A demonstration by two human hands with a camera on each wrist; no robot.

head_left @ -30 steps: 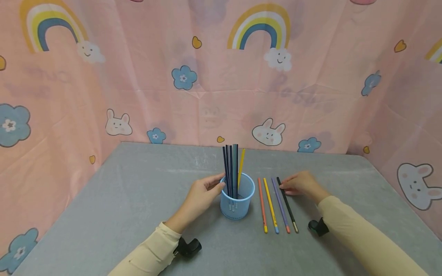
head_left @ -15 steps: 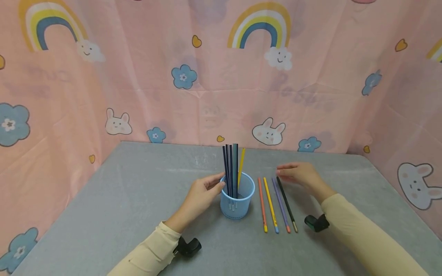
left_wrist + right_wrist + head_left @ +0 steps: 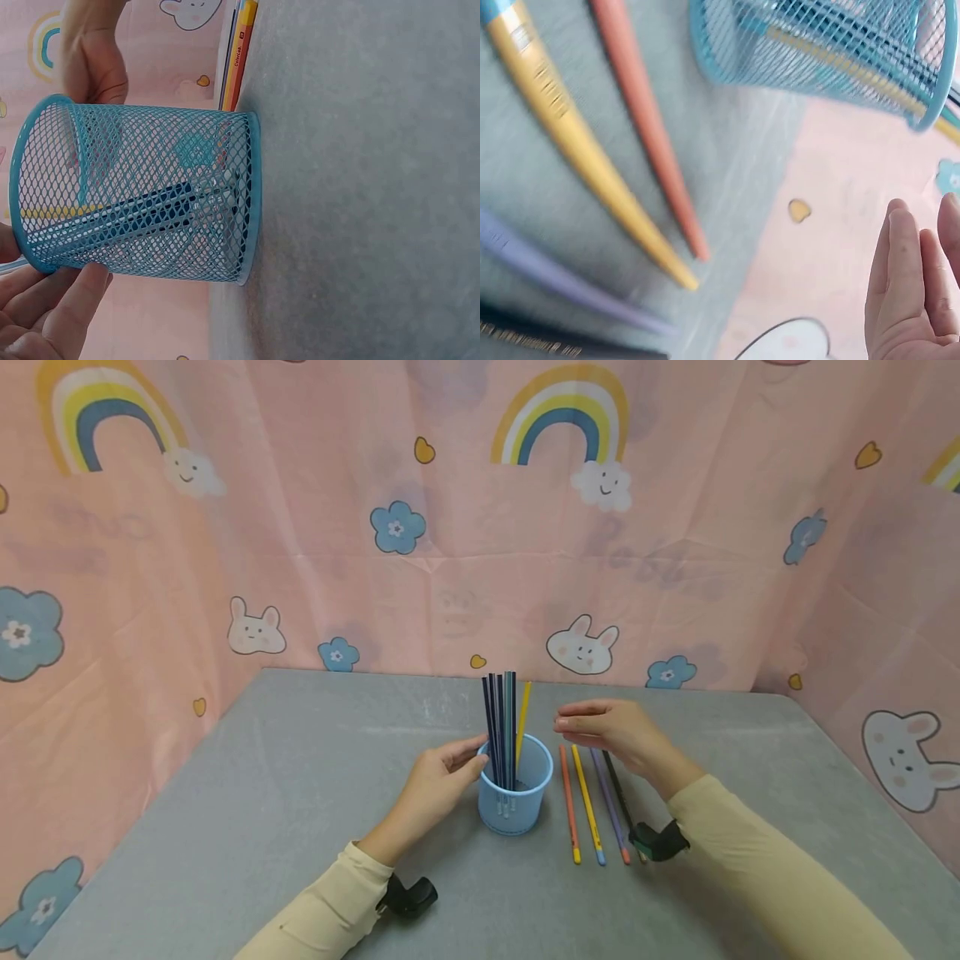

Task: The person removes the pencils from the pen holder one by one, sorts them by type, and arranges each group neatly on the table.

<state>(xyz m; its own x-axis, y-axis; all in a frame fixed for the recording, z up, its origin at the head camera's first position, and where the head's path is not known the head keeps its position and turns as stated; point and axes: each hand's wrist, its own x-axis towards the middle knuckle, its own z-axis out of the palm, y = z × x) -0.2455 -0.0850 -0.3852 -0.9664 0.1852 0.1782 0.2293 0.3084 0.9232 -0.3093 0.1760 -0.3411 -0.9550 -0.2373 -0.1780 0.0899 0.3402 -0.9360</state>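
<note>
Orange pencil (image 3: 238,61) nr blue mesh cup (image 3: 510,812) has "ColorLab" lbl.

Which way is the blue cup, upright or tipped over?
Upright: the blue cup stands base-down on the gray table, rim facing up.

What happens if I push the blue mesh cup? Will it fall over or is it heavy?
The blue mesh cup looks light for its size, because it is full of little holes. A push high up might tip it, since dark sticks poke well above it, bunched toward one side. The left hand holding it would probably help steady it.
</note>
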